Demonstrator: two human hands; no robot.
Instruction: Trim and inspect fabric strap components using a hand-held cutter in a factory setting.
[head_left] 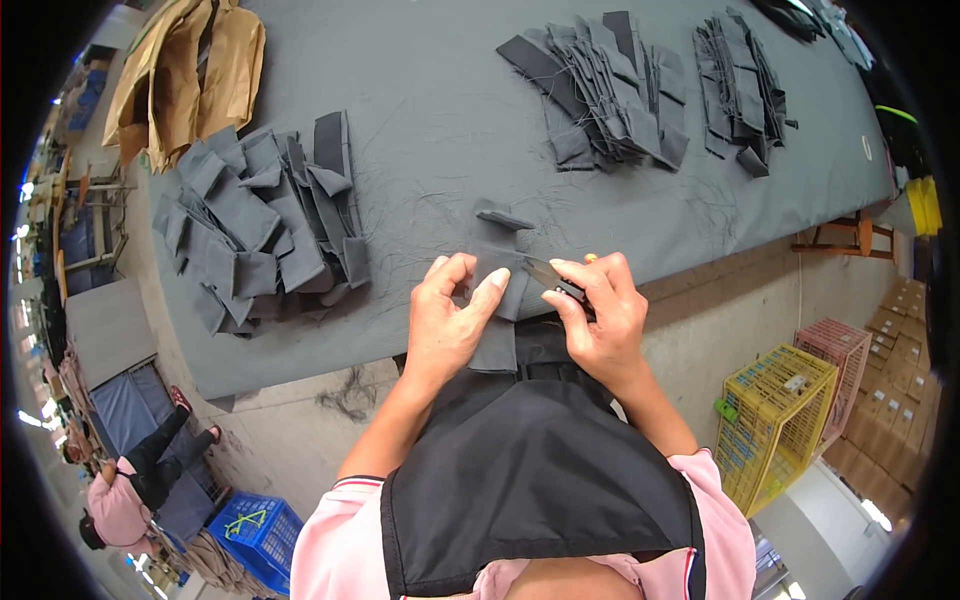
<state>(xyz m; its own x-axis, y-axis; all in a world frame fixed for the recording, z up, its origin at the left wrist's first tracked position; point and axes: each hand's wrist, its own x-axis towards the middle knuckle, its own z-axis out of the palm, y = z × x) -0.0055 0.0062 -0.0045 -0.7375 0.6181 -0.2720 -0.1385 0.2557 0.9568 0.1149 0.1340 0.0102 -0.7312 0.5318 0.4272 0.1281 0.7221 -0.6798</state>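
Observation:
At the near edge of the grey-covered table [430, 110], my left hand [440, 325] pinches a dark grey sewn fabric piece [494, 345] between thumb and fingers. The piece stands partly on the table, its lower end hanging toward my black apron. My right hand [612, 325] grips small thread snips [570, 289] with a black handle. Their blades point left at the fabric's right edge, where a thin thread shows. Whether the blades touch the cloth I cannot tell. A loose heap of similar grey pieces [240, 215] lies to the left.
Stacked grey pieces [615, 95] and another bundle [738, 90] lie at the far right, with loose threads around. A brown paper bag [185, 85] stands far left. Yellow [772, 425] and pink [838, 365] crates stand right, a blue crate [258, 535] lower left, near another person [122, 498].

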